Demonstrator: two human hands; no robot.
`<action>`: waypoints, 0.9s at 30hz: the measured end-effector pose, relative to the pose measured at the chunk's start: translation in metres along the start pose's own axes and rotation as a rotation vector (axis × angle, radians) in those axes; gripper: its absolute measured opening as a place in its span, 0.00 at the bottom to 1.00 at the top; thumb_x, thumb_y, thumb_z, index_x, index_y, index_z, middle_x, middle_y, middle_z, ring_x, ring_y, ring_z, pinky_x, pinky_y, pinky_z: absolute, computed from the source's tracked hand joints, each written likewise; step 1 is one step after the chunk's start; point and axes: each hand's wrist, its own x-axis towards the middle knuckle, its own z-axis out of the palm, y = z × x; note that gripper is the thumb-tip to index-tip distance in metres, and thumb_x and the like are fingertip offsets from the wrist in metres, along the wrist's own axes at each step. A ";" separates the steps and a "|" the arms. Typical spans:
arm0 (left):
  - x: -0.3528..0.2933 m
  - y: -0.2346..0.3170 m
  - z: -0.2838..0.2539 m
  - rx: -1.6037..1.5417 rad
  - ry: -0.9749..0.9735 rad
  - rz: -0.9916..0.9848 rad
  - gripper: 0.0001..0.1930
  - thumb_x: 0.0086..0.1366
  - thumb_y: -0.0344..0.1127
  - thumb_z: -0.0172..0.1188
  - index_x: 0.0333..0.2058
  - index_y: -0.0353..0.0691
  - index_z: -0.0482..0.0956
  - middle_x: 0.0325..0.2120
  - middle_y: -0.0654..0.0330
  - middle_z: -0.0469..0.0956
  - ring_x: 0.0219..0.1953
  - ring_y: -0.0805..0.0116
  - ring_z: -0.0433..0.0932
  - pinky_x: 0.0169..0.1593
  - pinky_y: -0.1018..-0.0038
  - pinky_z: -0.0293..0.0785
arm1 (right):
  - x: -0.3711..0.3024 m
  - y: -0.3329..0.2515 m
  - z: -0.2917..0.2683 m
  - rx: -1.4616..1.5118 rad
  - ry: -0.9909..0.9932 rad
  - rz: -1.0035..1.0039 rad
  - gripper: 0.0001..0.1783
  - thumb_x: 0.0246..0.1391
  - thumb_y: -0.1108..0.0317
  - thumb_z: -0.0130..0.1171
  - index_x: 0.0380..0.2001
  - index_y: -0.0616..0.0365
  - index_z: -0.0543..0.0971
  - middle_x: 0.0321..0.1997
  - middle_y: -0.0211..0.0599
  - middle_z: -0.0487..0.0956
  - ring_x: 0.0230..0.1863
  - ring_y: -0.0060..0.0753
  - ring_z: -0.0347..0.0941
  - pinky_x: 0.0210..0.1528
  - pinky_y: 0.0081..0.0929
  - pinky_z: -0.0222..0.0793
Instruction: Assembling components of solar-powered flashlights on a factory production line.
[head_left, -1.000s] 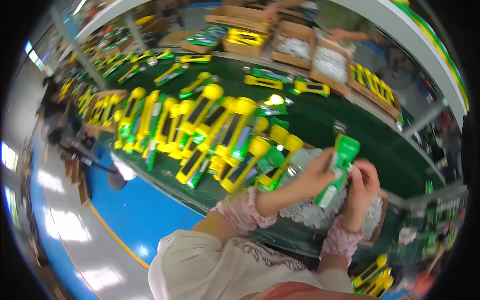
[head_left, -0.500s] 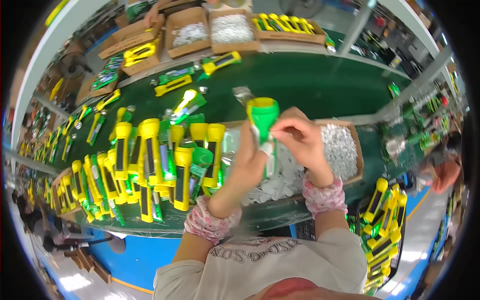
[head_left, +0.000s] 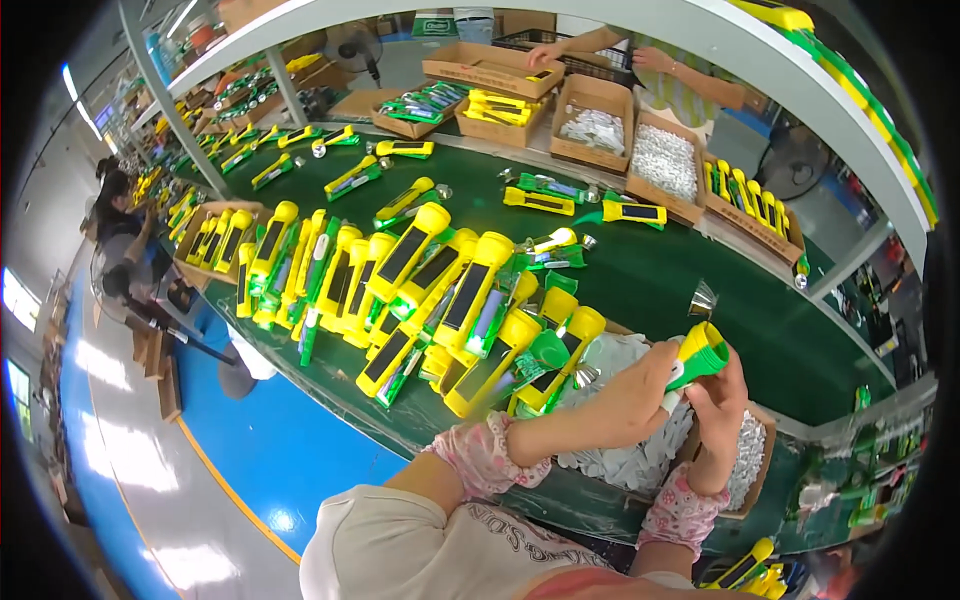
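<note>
A green and yellow flashlight body (head_left: pixel 703 352), its wide round mouth facing up, is held over an open box of flat white pieces (head_left: pixel 625 455). My left hand (head_left: pixel 640 395) is closed around its lower part. My right hand (head_left: pixel 722 400) grips its right side, thumb in front and fingers behind. A bit of white shows between the hands; its kind is unclear. Just beyond the flashlight body, a silver cone-shaped reflector (head_left: pixel 703 298) lies on the green belt (head_left: pixel 640 270). Left of my hands is a dense pile of yellow and green flashlights (head_left: pixel 440 290) with dark panels.
Beside my right wrist stands a box of small white parts (head_left: pixel 748 455). Cartons of white parts (head_left: pixel 665 160) and yellow flashlights (head_left: pixel 750 205) line the belt's far side. Across it, another person's hands (head_left: pixel 655 60) show. A metal post (head_left: pixel 855 260) rises at right.
The view has swung left, so the belt and pile look tilted. Both hands still hold the flashlight body, whose mouth now leans right. My right hand's fingers have moved from a pinch to around its side.
</note>
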 end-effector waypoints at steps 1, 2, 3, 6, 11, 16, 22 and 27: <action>-0.001 0.000 -0.002 0.010 0.030 -0.007 0.34 0.58 0.26 0.54 0.61 0.23 0.51 0.54 0.30 0.62 0.54 0.30 0.66 0.57 0.54 0.67 | 0.000 0.000 0.002 0.013 0.002 -0.006 0.36 0.53 0.74 0.62 0.65 0.63 0.61 0.56 0.35 0.74 0.50 0.27 0.73 0.52 0.25 0.69; -0.002 -0.001 -0.004 0.064 0.033 0.048 0.35 0.56 0.25 0.55 0.60 0.23 0.52 0.54 0.31 0.62 0.54 0.30 0.67 0.57 0.54 0.67 | 0.000 0.001 0.003 0.029 -0.003 -0.009 0.37 0.53 0.74 0.62 0.65 0.64 0.61 0.56 0.36 0.74 0.51 0.28 0.73 0.55 0.27 0.68; -0.004 -0.001 -0.005 0.123 0.038 0.098 0.35 0.54 0.25 0.55 0.60 0.22 0.52 0.54 0.31 0.62 0.53 0.31 0.67 0.57 0.54 0.67 | -0.003 0.001 0.001 0.038 -0.046 -0.002 0.37 0.53 0.74 0.62 0.65 0.64 0.61 0.56 0.36 0.74 0.51 0.28 0.73 0.55 0.27 0.68; 0.000 -0.006 0.014 0.122 0.083 0.170 0.38 0.50 0.26 0.58 0.61 0.24 0.53 0.54 0.33 0.64 0.54 0.33 0.67 0.57 0.53 0.67 | -0.013 0.001 -0.019 -0.111 0.069 -0.027 0.38 0.50 0.77 0.62 0.64 0.63 0.61 0.58 0.41 0.72 0.57 0.34 0.70 0.61 0.32 0.65; -0.005 -0.008 0.013 0.143 0.091 0.187 0.40 0.49 0.26 0.59 0.61 0.25 0.54 0.53 0.35 0.65 0.54 0.35 0.69 0.55 0.54 0.69 | -0.015 0.007 -0.003 -0.187 0.111 -0.063 0.38 0.54 0.76 0.60 0.67 0.64 0.58 0.61 0.43 0.69 0.59 0.35 0.69 0.62 0.31 0.62; -0.002 -0.004 0.005 0.206 0.139 0.159 0.39 0.48 0.27 0.60 0.60 0.25 0.55 0.52 0.36 0.65 0.50 0.36 0.71 0.49 0.56 0.73 | -0.010 0.019 0.005 -0.178 0.109 -0.119 0.37 0.57 0.74 0.59 0.67 0.65 0.56 0.63 0.46 0.68 0.60 0.36 0.68 0.63 0.32 0.62; 0.002 0.001 -0.008 -0.138 -0.025 -0.006 0.36 0.55 0.29 0.56 0.62 0.29 0.52 0.50 0.35 0.68 0.50 0.35 0.71 0.49 0.55 0.72 | -0.013 0.016 0.009 -0.185 0.167 -0.182 0.36 0.60 0.69 0.58 0.67 0.68 0.56 0.63 0.48 0.68 0.61 0.37 0.67 0.63 0.33 0.61; -0.002 0.004 -0.005 -0.271 0.057 0.021 0.31 0.61 0.31 0.53 0.61 0.34 0.52 0.47 0.37 0.71 0.46 0.34 0.73 0.46 0.54 0.71 | -0.011 0.020 0.007 -0.202 0.115 -0.169 0.35 0.65 0.60 0.53 0.67 0.68 0.55 0.65 0.48 0.66 0.63 0.39 0.65 0.64 0.32 0.60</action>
